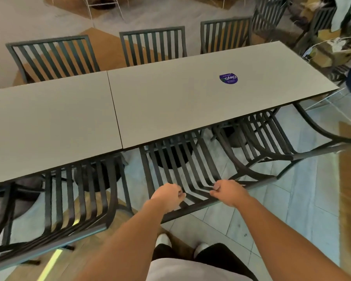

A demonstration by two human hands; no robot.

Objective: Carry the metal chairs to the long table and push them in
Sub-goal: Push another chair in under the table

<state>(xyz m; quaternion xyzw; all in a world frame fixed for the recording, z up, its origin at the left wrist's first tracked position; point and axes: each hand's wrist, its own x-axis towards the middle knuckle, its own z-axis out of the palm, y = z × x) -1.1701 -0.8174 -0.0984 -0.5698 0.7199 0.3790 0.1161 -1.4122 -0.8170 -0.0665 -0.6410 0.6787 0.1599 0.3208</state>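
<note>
While I'm standing at the near side of the long table [170,98], both my arms are reaching out to the middle chair [178,169] on this side. My left hand [167,196] is clenching the top rail of its backrest, and my right hand [228,192] is gripping the same rail just to the right; a few slats are showing between the two. That chair's seat is sitting partly under the table edge, backrest leaning toward me.

Left chair [79,195] on my side is sitting just beside it, seat also tucked under the edge. Right chair [259,138] is sitting further along, pushed in too, its arm curving out past the table corner.

Table itself is reading as two grey tops butted together, seam running between them. A round purple sticker [228,78] is lying on the right-hand top.

Across the far side, three more slatted chairs are standing with backs upright against the table: far-left chair [53,55], far-middle chair [153,45], far-right chair [225,35]. Beyond the right end, cardboard boxes [330,49] are piling up on the floor
</note>
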